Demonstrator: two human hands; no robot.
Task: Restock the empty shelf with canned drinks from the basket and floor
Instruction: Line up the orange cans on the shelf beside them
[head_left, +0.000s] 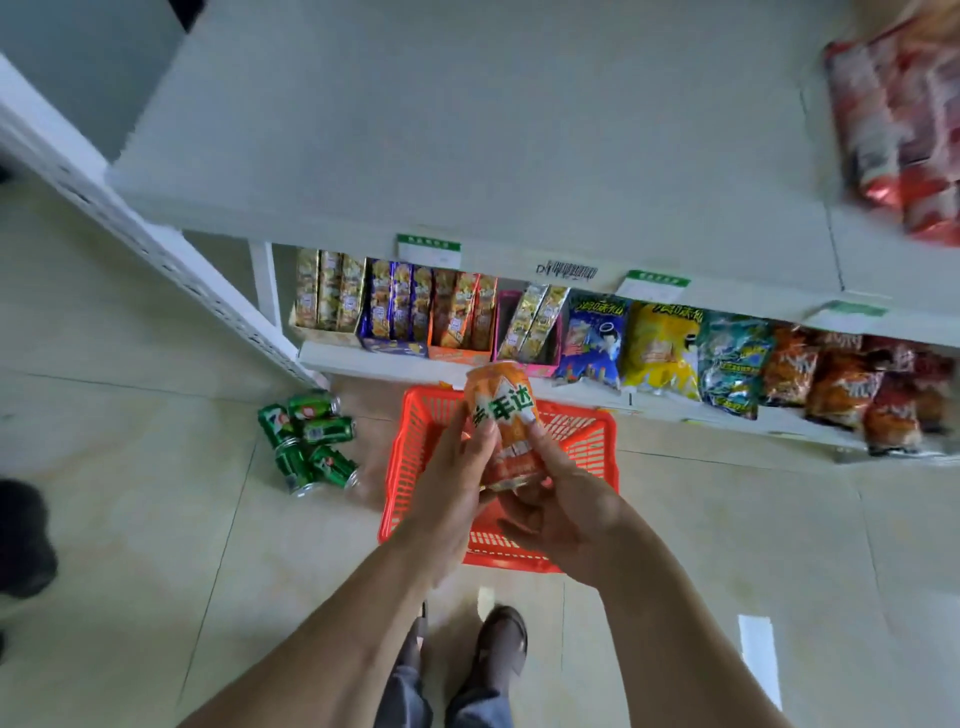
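An orange can (503, 422) is gripped by both hands above a red basket (415, 457) set on the tiled floor (156, 493), below the empty white shelf (467, 130). The left hand (451, 493) is wrapped round the can's left side with the thumb pressed across the label; the fingers of the right hand (563, 512) are curled under its base, thumb laid along its right side. The can is held tilted, top toward the shelf, with green characters on a white band across its label; its lower rim is partly hidden by the fingers. The basket's interior is largely blocked by the hands. A cluster of green cans (309, 441) is seen lying on the floor just left of the basket; about 6 can be counted, though overlap leaves the number uncertain. Red packets (898, 124) at the shelf's right end are blurred and cut off by the frame. Snack bags (660, 353) and boxed snacks (395, 306) are lined up on the lower shelf.
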